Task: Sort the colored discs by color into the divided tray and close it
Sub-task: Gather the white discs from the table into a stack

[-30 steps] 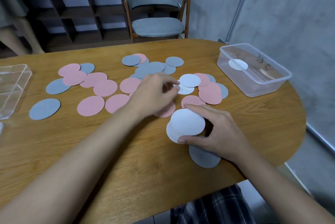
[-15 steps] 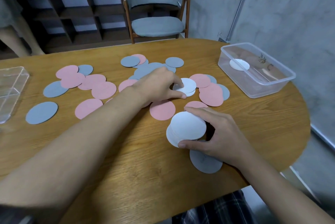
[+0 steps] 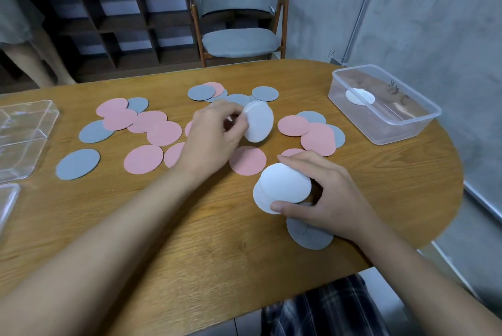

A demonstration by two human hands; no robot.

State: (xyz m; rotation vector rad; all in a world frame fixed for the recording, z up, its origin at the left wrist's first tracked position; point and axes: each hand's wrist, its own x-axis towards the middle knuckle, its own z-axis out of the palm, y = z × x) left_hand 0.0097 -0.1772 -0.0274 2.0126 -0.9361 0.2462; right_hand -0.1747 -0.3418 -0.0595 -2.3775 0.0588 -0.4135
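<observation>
My left hand [image 3: 214, 137] pinches white discs [image 3: 258, 125], lifted off the table and tilted on edge. My right hand [image 3: 323, 194] grips a small stack of white discs [image 3: 282, 186] just above the table near its front edge. Several pink discs [image 3: 164, 133] and grey discs [image 3: 78, 164] lie scattered over the wooden table [image 3: 190, 248]. One grey disc [image 3: 309, 235] lies partly under my right hand. A clear plastic tray [image 3: 385, 129] at the right holds a white disc [image 3: 360, 96].
A clear divided container [image 3: 24, 134] stands at the table's left edge, with another clear piece [image 3: 6, 199] in front of it. A grey chair [image 3: 239, 17] stands behind the table. A person's leg [image 3: 35, 61] shows at the far left.
My left hand has picked up the white discs from the middle of the table and raised them on edge. My right hand has kept its stack in place.
</observation>
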